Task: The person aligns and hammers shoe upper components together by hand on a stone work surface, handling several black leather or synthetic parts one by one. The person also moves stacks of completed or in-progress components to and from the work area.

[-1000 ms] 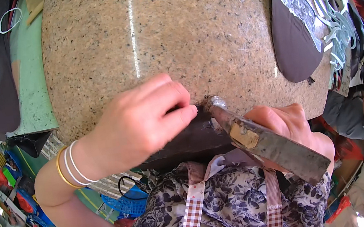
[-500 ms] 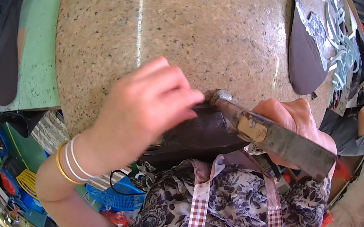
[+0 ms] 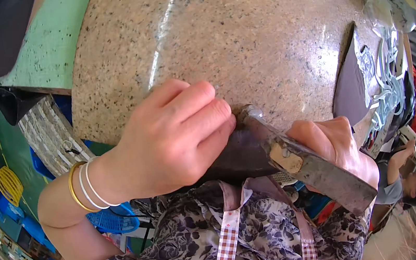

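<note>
The left hand (image 3: 172,134) presses a dark leather piece (image 3: 237,155) on the granite slab (image 3: 258,34), the right hand (image 3: 333,142) grips a skiving knife (image 3: 307,164) at its edge; trimming looks unfinished.

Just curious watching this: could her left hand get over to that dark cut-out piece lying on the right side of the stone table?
Probably yes. The left hand is pressing the dark piece at the table's near edge, and bare speckled tabletop lies between it and the dark cut-out; only the right hand with its tool partly crosses that path.
</note>
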Demonstrator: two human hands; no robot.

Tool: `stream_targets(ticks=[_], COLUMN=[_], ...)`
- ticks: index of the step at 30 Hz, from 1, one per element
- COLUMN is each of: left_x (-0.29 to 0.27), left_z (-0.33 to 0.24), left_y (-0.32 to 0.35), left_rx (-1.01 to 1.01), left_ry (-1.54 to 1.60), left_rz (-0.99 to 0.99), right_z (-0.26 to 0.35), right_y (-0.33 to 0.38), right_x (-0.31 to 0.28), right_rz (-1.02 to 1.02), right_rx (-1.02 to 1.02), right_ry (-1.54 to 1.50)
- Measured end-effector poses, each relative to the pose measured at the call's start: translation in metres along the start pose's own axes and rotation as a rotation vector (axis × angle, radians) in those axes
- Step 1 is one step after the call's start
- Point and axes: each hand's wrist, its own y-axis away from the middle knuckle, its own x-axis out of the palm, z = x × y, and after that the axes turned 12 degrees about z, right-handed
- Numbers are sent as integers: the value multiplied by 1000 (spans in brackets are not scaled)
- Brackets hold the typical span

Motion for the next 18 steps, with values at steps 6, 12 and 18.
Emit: stream_targets(ticks=[6, 12, 18], left_x=[5, 0, 5], left_z=[1, 6, -14], left_y=[9, 20, 28], left_rx=[-27, -105, -375], left_ry=[-3, 135, 96], left_rz=[-62, -48, -96], right_z=[-3, 1, 0], right_y=[0, -17, -20], right_x=[-7, -4, -2], right_rz=[64, 9, 55], right_rx=[152, 138, -30], right_ry=[-156, -143, -97])
